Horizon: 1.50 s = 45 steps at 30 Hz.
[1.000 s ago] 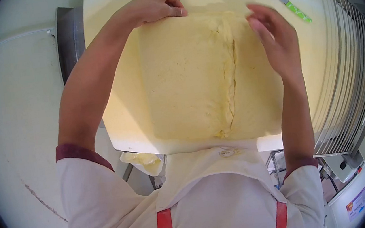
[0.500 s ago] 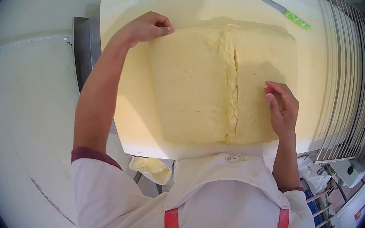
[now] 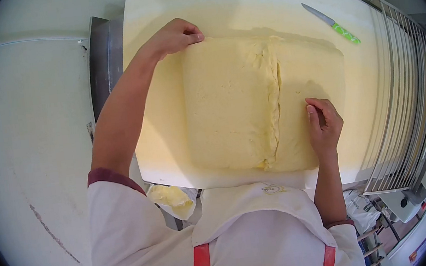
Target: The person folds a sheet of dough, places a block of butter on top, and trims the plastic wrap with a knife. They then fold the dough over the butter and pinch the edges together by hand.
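Note:
A large, flat slab of pale yellow dough (image 3: 225,105) lies on the light worktop, with a rough seam (image 3: 273,100) running down it right of its middle. At the slab's far left corner my left hand (image 3: 179,35) pinches the dough's edge between thumb and fingertips. My right hand (image 3: 325,124) is over the right part of the slab, its fingers curled and thumb near the index finger. Whether anything is between those fingers is too small to make out.
A knife with a green handle (image 3: 346,33) lies at the back right of the worktop (image 3: 159,102). Metal racks (image 3: 396,107) stand along the right side. Below the near left edge is a bag with yellow material (image 3: 170,196). A metal panel (image 3: 100,67) stands at the left.
The fingers of my right hand have drawn closer together, and the hand has shifted slightly left. My left hand stays at the same corner. The whole view has shifted a little.

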Available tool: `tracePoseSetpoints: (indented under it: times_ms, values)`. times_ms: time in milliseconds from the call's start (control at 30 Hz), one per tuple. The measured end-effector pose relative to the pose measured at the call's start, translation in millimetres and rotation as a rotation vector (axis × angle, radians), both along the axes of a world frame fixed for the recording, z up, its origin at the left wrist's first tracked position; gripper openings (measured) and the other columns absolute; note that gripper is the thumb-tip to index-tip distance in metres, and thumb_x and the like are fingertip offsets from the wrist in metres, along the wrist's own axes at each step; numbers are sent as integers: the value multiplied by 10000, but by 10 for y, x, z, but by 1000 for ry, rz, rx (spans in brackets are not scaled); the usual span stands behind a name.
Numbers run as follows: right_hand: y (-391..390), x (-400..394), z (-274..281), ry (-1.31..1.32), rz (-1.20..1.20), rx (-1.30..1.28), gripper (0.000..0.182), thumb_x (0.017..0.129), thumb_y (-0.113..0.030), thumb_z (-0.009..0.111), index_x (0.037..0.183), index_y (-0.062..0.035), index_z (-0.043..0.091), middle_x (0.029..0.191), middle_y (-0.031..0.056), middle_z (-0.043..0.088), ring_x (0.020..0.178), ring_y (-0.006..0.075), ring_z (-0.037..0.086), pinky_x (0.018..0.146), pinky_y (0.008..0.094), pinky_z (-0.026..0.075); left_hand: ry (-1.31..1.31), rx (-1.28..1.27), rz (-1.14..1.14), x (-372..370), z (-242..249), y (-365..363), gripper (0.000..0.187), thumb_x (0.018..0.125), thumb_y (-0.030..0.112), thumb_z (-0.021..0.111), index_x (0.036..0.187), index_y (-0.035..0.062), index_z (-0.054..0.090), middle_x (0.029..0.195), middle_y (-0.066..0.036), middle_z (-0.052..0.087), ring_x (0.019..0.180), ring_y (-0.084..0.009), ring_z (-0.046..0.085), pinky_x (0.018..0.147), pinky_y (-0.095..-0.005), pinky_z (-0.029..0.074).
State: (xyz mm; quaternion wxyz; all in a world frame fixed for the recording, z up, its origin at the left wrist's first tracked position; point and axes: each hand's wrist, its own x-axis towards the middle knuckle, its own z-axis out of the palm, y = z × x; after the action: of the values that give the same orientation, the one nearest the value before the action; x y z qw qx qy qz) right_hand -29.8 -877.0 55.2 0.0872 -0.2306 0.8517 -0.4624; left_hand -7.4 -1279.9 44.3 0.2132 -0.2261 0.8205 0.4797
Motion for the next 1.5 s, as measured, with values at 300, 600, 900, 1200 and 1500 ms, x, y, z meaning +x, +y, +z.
tracePoseSetpoints:
  times_ms: [300,600,900,1200,1500]
  values:
    - [-2,22,-36,76,17,-9,195,828,41,651,1017,-9,651,879,124,643,783,251,615,699,327,491,-47,-75,15,123,-57,-150,199,924,217,618,961,30,677,817,17,607,745,-80,497,701,-251,401]
    - [-449,364,171,224,403,400,819,871,-447,636,1469,-8,290,1524,297,181,1428,456,177,1144,566,158,156,-13,-109,-717,-178,884,404,1015,343,423,1084,22,659,1042,-119,671,976,-199,629,843,-346,497]
    - [-754,871,175,119,346,43,747,897,-302,632,1452,38,265,1521,362,96,1437,498,92,1162,567,118,287,-782,-247,-630,14,1724,411,1038,344,307,1007,29,570,941,-170,684,918,-366,648,835,-493,477]
    - [-693,1171,20,-353,-111,-478,567,827,32,618,1345,-15,394,1407,250,352,1359,385,345,1099,399,341,700,-577,-303,-376,-45,1394,415,1035,341,319,1330,109,498,1222,-164,618,1127,-342,585,984,-507,419]
    - [-567,1265,106,-19,-123,-255,562,798,-18,669,1318,-103,472,1206,237,489,1146,398,513,957,417,450,472,-958,-269,-114,-157,1781,554,1020,381,331,1505,129,240,1457,-138,431,1386,-310,367,1162,-587,133]
